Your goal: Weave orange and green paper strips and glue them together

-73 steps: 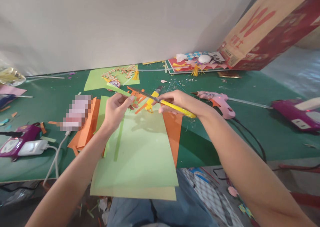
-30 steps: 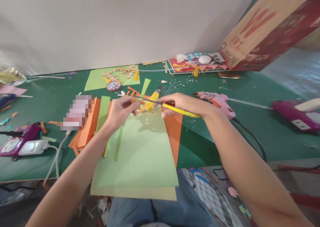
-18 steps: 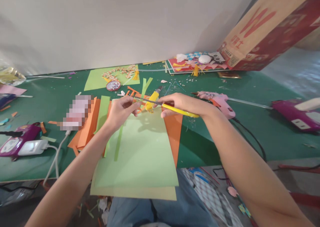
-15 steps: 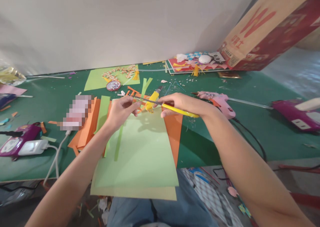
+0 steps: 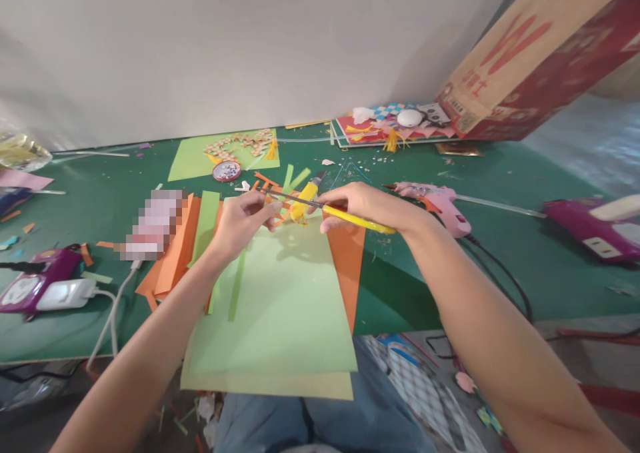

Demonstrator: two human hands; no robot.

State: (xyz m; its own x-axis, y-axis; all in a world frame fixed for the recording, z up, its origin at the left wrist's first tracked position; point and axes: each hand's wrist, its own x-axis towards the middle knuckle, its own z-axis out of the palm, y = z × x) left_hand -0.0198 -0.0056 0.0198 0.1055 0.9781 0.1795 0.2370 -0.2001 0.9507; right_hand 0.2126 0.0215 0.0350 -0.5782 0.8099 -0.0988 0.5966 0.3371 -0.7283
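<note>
In my right hand (image 5: 353, 206) is a pair of scissors with yellow handles (image 5: 357, 220); the dark blades point left toward my other hand. My left hand (image 5: 247, 216) is closed in a pinch at the lower end of light green paper strips (image 5: 295, 181), which fan out beyond the blades. Fingers partly hide where the strips are gripped. Behind the scissors lies a yellow tool with a dark grey tip (image 5: 303, 203), its kind unclear. Under both hands spread light green paper sheets (image 5: 280, 300), with orange paper (image 5: 347, 260) beneath at the right.
A pink glue gun (image 5: 445, 206) lies to the right, its cord trailing down. Folded orange strips (image 5: 175, 253) and a blurred-out device (image 5: 155, 225) are at left. Farther back are a round dish of beads (image 5: 227, 170) and a paper bag (image 5: 525, 60). Purple power sockets (image 5: 595, 230) sit at the sides.
The green strips have tilted to the right and spread wider apart. My right hand and the scissors have shifted very slightly left and up. My left hand has barely moved.
</note>
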